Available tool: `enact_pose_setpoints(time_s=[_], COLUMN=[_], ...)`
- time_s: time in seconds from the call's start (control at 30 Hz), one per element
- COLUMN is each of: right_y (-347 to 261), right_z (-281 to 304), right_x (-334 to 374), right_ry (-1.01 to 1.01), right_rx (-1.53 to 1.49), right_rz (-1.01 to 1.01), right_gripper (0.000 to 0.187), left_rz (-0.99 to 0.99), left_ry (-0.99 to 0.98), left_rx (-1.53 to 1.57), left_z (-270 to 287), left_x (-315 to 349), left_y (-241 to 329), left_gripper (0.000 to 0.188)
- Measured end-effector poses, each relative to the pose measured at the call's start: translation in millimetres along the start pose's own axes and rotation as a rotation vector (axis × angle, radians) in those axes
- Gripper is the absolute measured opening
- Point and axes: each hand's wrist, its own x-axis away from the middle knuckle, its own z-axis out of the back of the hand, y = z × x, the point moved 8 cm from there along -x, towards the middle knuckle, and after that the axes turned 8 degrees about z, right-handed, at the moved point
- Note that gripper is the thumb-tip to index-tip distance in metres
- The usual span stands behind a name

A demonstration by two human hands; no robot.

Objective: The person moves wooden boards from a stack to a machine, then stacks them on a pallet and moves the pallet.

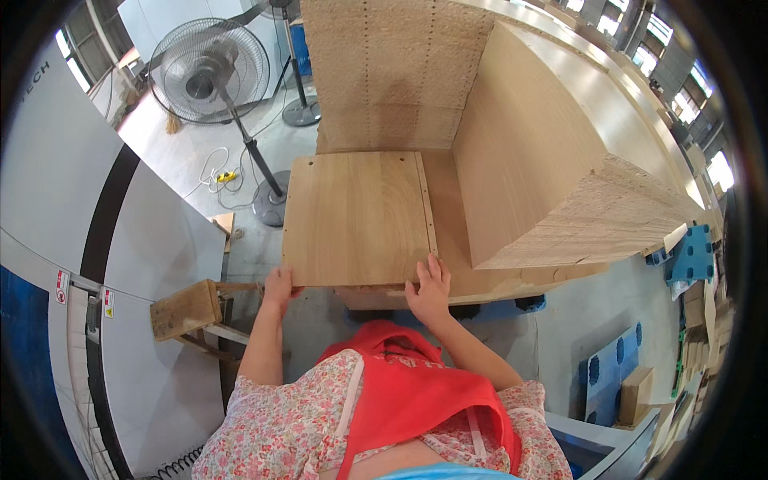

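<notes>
In front of me lies a square wood-grain panel (356, 216) with small drilled holes along its edges. My left hand (280, 290) grips its near left corner, the fingers curled round the edge. At the near right corner, my right hand (430, 290) has its fingers spread over the panel's edge; whether the thumb or palm presses underneath is hidden. The panel rests on a stack of boards (448, 216), beside a tall pile of light wood panels (528, 160) on the right. Behind it rises another stack of panels (400, 72) with rows of holes in its face.
Two stand fans (210, 72) are at the far left, with a cable and yellow socket (227, 177) on the floor. A wooden stool (188, 312) stands left of me beside a large white machine (160, 240). Blue pallets (614, 368) are at right.
</notes>
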Motion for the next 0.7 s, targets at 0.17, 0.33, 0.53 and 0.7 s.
enact_pose_setpoints(time_s=[0.17, 0.33, 0.53, 0.7], right_y=[32.5, 43.9, 61.5, 37.7], right_z=[-4.0, -16.3, -30.8, -36.1], right_x=[44.5, 72.5, 74.3, 68.2], right_ry=[0.065, 0.043, -0.085, -0.075], right_rx=[-0.397, -0.759, -0.665, -0.936], right_rz=[-0.247, -0.632, -0.537, -0.734], right_gripper=[0.045, 0.038, 0.033, 0.036], left_rz=[0.132, 0.190, -0.134, -0.181], left_ry=[-0.071, -0.157, -0.198, -0.100], left_rx=[-0.012, -0.116, -0.327, -0.211], left_z=[27.0, 37.4, 25.6, 33.9], left_x=[37.3, 43.7, 8.8, -5.6], left_y=[-2.8, -16.9, 12.5, 10.2], left_gripper=[0.045, 0.045, 0.051, 0.050])
